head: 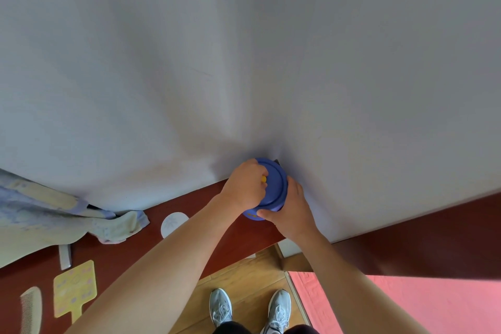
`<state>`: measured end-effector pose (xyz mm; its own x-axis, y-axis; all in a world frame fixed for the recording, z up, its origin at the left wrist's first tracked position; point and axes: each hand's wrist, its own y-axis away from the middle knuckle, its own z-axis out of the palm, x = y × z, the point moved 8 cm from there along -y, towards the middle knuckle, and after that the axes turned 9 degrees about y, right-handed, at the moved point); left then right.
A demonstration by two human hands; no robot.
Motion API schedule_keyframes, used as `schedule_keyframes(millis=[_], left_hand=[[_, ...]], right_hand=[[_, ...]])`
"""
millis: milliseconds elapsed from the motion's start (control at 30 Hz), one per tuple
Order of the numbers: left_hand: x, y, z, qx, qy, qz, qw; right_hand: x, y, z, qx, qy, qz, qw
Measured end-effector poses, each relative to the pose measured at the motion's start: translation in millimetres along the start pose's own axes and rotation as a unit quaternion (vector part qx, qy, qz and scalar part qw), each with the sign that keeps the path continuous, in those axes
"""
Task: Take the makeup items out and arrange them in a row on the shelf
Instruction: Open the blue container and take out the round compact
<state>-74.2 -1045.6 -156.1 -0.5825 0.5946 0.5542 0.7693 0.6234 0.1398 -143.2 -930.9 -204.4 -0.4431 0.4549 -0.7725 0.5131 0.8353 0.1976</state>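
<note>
One blue container [274, 184] sits hard against the wall [244, 62], with the shelf's [195, 203] front edge just this side of it. The left hand [245, 184] pinches the yellow knob [263, 179] on its lid; the right hand [291, 209] wraps its side. Left of it there's open shelf, then one white disc [173, 224], one towel [54, 219], one yellow paddle [74, 287] and one comb [31, 309], cut off. The contents are hidden.

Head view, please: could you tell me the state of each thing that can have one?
Lid: on the jar, not lifted off.
Jar: on the shelf, by the wall.
Left hand: pinches the lid's yellow knob.
Right hand: grips the jar's side.
Towel: crumpled on the shelf.
Comb: lying flat.
</note>
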Motion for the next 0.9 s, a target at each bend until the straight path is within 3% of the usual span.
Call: schedule_keyframes(millis=[900], left_hand=[[3,-15,3,0.02,0.068,0.049,0.996]], right_hand=[[9,-7,-4,0.051,0.018,0.031,0.998]])
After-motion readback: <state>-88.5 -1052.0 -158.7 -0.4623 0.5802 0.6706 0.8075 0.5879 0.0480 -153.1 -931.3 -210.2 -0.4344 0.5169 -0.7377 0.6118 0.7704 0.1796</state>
